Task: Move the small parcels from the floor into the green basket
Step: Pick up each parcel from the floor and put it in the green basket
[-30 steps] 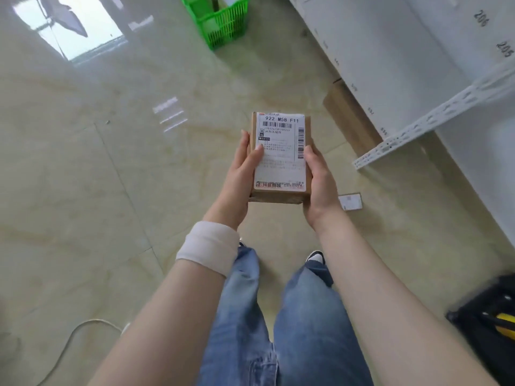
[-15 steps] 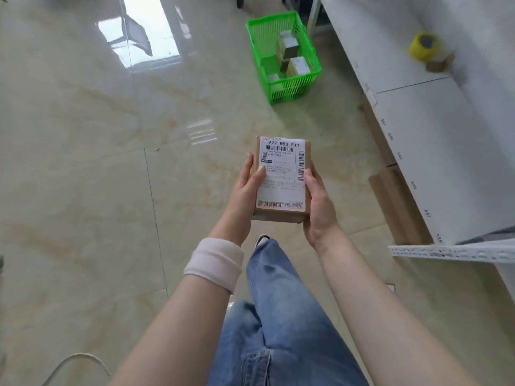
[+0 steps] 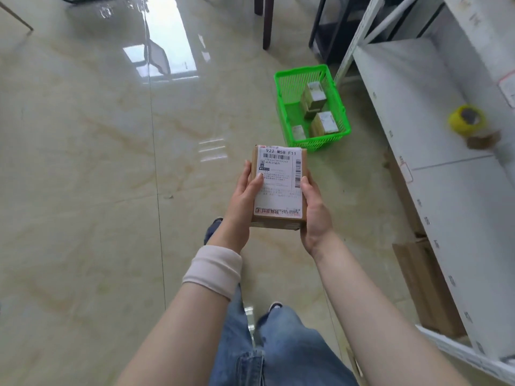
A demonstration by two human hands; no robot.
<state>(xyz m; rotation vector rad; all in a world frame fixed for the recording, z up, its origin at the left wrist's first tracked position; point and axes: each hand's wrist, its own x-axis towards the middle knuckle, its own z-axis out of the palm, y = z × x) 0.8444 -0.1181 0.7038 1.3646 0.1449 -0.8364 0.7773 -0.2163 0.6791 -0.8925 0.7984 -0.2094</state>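
A small brown cardboard parcel (image 3: 278,188) with a white shipping label is held in front of me, above the floor. My left hand (image 3: 242,201) grips its left edge with the thumb on the label. My right hand (image 3: 315,213) grips its right edge. The green basket (image 3: 287,126) stands on the floor ahead and slightly right of the parcel, next to the white shelf. Three small parcels (image 3: 315,98) lie inside it.
A white metal shelf unit (image 3: 434,190) runs along the right, with a yellow tape roll (image 3: 466,121) on it. Flat cardboard boxes (image 3: 426,285) lie under the shelf. Dark furniture legs (image 3: 267,23) stand at the back. The glossy tile floor stretches left.
I have walked forward with the parcel in both hands. The green basket has come closer and now lies just beyond the parcel. Grip unchanged.
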